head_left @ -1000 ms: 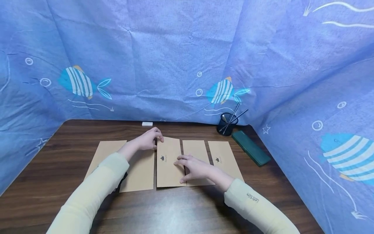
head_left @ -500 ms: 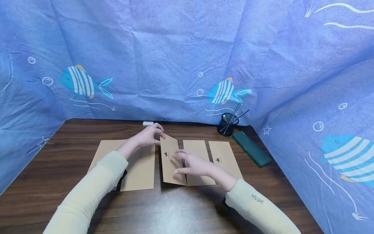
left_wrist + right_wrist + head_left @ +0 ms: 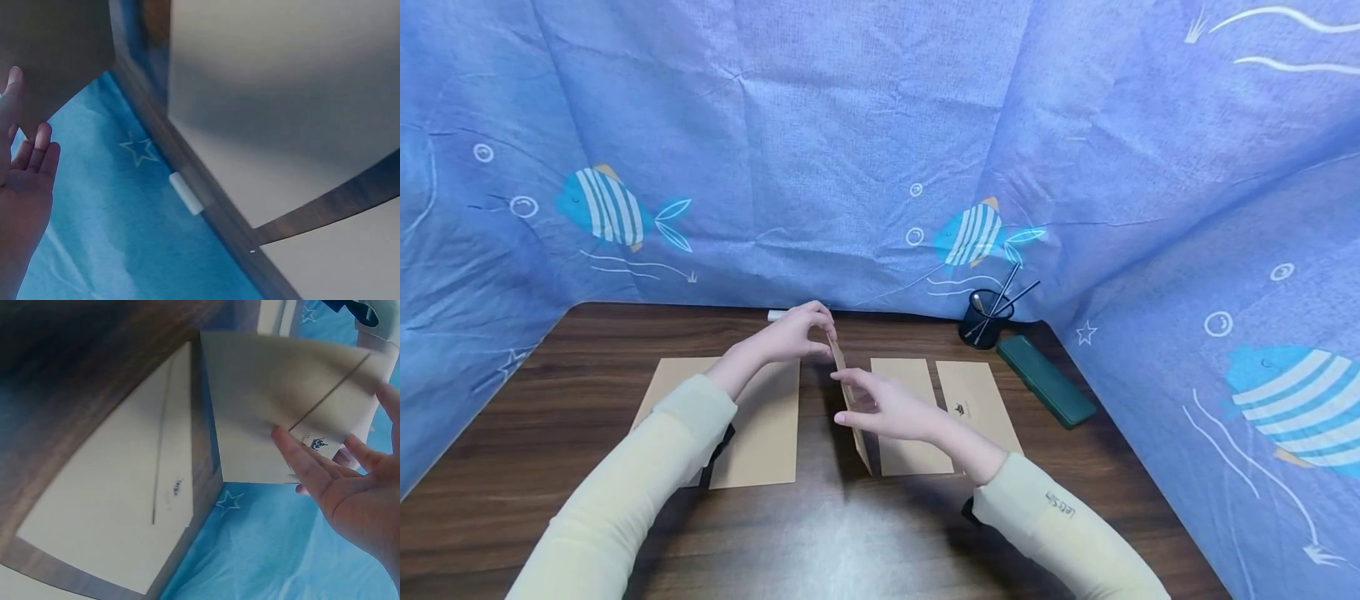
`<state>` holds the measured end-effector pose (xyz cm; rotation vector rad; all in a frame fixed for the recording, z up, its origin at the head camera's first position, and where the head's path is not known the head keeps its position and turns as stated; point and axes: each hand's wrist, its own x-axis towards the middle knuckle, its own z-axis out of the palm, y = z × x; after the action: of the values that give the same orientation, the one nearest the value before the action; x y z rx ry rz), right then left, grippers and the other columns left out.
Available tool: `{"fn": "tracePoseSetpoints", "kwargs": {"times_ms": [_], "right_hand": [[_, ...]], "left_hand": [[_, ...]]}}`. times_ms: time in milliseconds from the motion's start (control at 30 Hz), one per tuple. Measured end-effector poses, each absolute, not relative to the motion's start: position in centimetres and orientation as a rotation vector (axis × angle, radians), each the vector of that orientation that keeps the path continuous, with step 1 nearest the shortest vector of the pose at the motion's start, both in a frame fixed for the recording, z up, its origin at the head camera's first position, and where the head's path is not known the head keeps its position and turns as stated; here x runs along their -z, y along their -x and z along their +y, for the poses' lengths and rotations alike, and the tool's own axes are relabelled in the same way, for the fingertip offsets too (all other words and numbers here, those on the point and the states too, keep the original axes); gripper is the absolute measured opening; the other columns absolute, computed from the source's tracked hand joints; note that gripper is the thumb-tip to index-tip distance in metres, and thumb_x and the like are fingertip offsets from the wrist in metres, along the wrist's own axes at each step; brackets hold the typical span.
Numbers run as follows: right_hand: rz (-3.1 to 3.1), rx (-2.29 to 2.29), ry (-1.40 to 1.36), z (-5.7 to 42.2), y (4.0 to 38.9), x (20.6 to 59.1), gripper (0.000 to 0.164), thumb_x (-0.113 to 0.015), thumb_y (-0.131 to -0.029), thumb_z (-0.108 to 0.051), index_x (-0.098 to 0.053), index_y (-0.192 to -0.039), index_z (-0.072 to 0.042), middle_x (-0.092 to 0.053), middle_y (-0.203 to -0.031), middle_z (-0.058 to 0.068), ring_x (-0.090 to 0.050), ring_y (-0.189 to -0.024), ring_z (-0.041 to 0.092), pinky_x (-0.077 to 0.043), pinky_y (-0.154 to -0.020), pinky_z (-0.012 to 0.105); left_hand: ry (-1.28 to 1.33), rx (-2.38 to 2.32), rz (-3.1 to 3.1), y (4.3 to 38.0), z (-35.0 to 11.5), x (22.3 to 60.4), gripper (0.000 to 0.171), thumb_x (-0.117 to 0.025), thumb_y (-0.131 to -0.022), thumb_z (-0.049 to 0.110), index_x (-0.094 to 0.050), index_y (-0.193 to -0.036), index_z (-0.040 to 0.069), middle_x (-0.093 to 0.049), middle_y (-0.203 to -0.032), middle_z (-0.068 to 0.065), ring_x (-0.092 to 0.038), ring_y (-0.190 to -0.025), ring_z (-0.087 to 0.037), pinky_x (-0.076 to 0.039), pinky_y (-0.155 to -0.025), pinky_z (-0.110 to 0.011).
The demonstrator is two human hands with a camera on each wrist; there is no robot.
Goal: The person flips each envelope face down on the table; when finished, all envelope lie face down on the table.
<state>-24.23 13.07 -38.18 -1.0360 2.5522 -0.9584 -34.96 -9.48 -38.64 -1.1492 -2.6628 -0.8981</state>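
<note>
My left hand [image 3: 786,333] pinches a thin tan card [image 3: 860,450] near its far corner, thumb on one side and fingertips on the other. The card stands almost on edge, tipped up from the table, with a small black crown print [image 3: 319,444] and a dark line on its face. My right hand [image 3: 895,412] is beside it with fingers spread and loosely bent, fingertips right at the printed face. Beneath the right hand lies another flat tan card [image 3: 917,462]. A further card [image 3: 970,392] with a crown print lies to its right.
Two tan cards, a near one [image 3: 775,433] and a far-left one [image 3: 673,379], lie flat under my left arm. A black mesh pen cup [image 3: 981,329] and a long green case [image 3: 1047,382] stand at the back right. A small white block [image 3: 186,194] sits by the back edge.
The middle card has been raised from nearly flat to almost upright, its left edge swinging up and rightward with my left hand. My right hand has risen slightly and shifted away from the viewer.
</note>
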Motion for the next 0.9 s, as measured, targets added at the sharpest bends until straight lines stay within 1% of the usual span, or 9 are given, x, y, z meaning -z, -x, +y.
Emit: {"fn": "tracePoseSetpoints", "kwargs": {"times_ms": [133, 267, 300, 400, 467, 533, 633, 767, 900], "right_hand": [[2.585, 0.933, 1.04, 13.0, 24.3, 37.4, 0.054, -0.062, -0.09, -0.038, -0.044, -0.136, -0.018, -0.051, -0.137, 0.004, -0.06, -0.112, 0.019, -0.05, -0.089, 0.028], [2.626, 0.908, 1.064, 13.2, 24.4, 36.7, 0.05, -0.064, -0.089, -0.033, -0.048, -0.132, -0.014, -0.056, -0.131, 0.005, -0.064, -0.099, 0.016, -0.053, -0.081, 0.03], [2.636, 0.908, 1.071, 13.2, 24.4, 36.6, 0.049, -0.065, -0.088, -0.03, -0.049, -0.131, -0.013, -0.058, -0.128, 0.005, -0.066, -0.094, 0.015, -0.053, -0.078, 0.03], [2.68, 0.892, 1.088, 13.4, 24.6, 36.3, 0.047, -0.068, -0.086, -0.023, -0.053, -0.128, -0.01, -0.064, -0.11, 0.007, -0.066, -0.081, 0.011, -0.053, -0.07, 0.027], [2.703, 0.896, 1.092, 13.5, 24.6, 36.2, 0.045, -0.069, -0.085, -0.018, -0.054, -0.126, -0.008, -0.063, -0.102, 0.006, -0.065, -0.074, 0.009, -0.052, -0.064, 0.023], [2.728, 0.899, 1.078, 13.5, 24.6, 36.2, 0.043, -0.068, -0.084, -0.014, -0.056, -0.125, -0.007, -0.061, -0.098, 0.006, -0.062, -0.069, 0.008, -0.05, -0.06, 0.02], [2.766, 0.925, 1.047, 13.6, 24.6, 36.3, 0.039, -0.067, -0.083, -0.008, -0.058, -0.121, -0.005, -0.061, -0.103, 0.006, -0.058, -0.061, 0.006, -0.048, -0.054, 0.019], [2.814, 0.975, 0.984, 13.8, 24.6, 36.6, 0.035, -0.067, -0.081, -0.001, -0.062, -0.116, -0.003, -0.062, -0.1, 0.009, -0.051, -0.053, 0.003, -0.044, -0.048, 0.019], [2.822, 1.014, 0.92, 14.1, 24.6, 37.1, 0.037, -0.065, -0.079, 0.004, -0.063, -0.116, -0.003, -0.064, -0.102, 0.01, -0.049, -0.052, 0.003, -0.043, -0.047, 0.019]], "left_hand": [[1.131, 0.906, -2.681, 34.9, -9.2, 37.6, 0.019, -0.079, -0.076, 0.017, -0.068, -0.09, 0.011, -0.057, -0.106, -0.005, -0.054, -0.1, -0.023, -0.043, -0.091, -0.041], [1.118, 0.916, -2.703, 34.8, -9.0, 36.7, 0.022, -0.078, -0.078, 0.026, -0.067, -0.093, 0.014, -0.055, -0.102, -0.003, -0.052, -0.096, -0.019, -0.043, -0.089, -0.037], [1.117, 0.916, -2.703, 34.7, -8.9, 36.5, 0.023, -0.077, -0.078, 0.027, -0.066, -0.093, 0.014, -0.054, -0.101, -0.003, -0.052, -0.096, -0.019, -0.043, -0.088, -0.037], [1.123, 0.909, -2.696, 34.6, -8.7, 36.0, 0.025, -0.077, -0.078, 0.028, -0.065, -0.093, 0.014, -0.053, -0.1, -0.003, -0.051, -0.094, -0.019, -0.044, -0.087, -0.037], [1.126, 0.904, -2.693, 34.4, -8.5, 35.8, 0.026, -0.077, -0.078, 0.029, -0.064, -0.094, 0.012, -0.053, -0.1, -0.004, -0.051, -0.095, -0.02, -0.044, -0.087, -0.037], [1.132, 0.892, -2.694, 34.3, -8.4, 35.6, 0.028, -0.077, -0.079, 0.029, -0.064, -0.096, 0.011, -0.053, -0.101, -0.004, -0.051, -0.095, -0.021, -0.044, -0.086, -0.037], [1.127, 0.877, -2.699, 34.1, -8.2, 35.4, 0.031, -0.076, -0.08, 0.03, -0.062, -0.099, 0.011, -0.053, -0.103, -0.004, -0.05, -0.096, -0.022, -0.043, -0.087, -0.038], [1.127, 0.91, -2.682, 33.9, -7.8, 35.4, 0.034, -0.076, -0.08, 0.027, -0.06, -0.105, 0.011, -0.054, -0.107, -0.004, -0.05, -0.098, -0.022, -0.042, -0.088, -0.039], [1.122, 0.948, -2.692, 33.8, -7.8, 35.7, 0.042, -0.077, -0.079, 0.021, -0.057, -0.116, 0.012, -0.056, -0.113, -0.004, -0.051, -0.099, -0.021, -0.042, -0.089, -0.039]]}}
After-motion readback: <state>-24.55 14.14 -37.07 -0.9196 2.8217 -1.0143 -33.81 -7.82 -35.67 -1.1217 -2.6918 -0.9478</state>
